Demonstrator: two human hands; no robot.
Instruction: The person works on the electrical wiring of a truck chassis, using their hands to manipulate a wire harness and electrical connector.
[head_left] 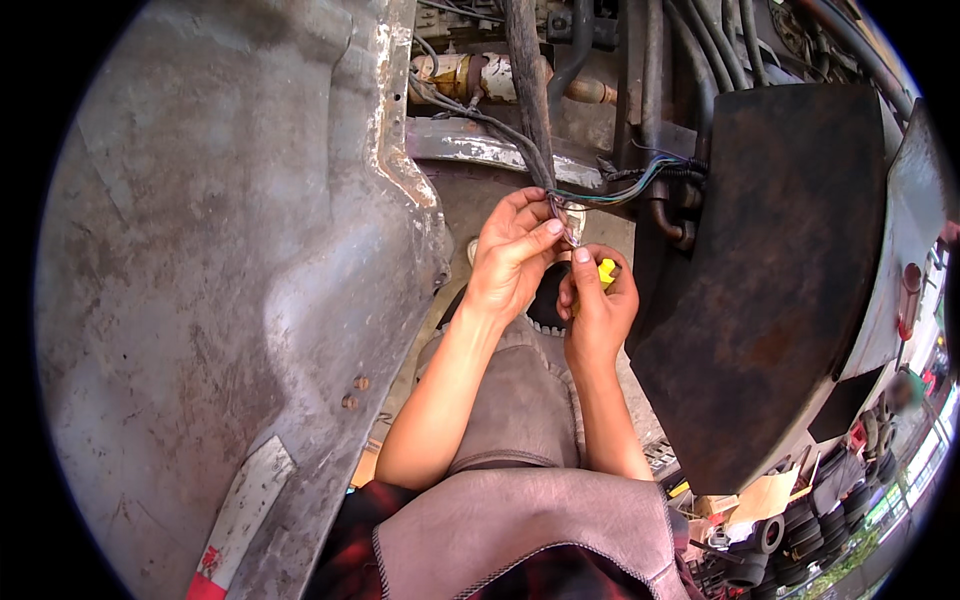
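Note:
My left hand [512, 250] is closed on thin wires [562, 212] at the lower end of a dark, wrapped wire harness [528, 90]. Thumb and fingers pinch the strands. Close beside it, my right hand [603, 300] is curled round a small yellow tool [606, 270], whose kind I cannot make out since most of it lies inside the fist. The right thumb tip sits right at the loose wire ends, seemingly touching them. From the same spot, a bundle of blue, green and dark wires [625, 192] runs off to the right.
A large grey metal panel [200, 200] fills the left side. To the right stands a rusty dark plate [770, 290], with hoses [705, 50] above it. A worn metal crossbar [490, 148] spans behind my hands. Several tyres [800, 535] lie at lower right.

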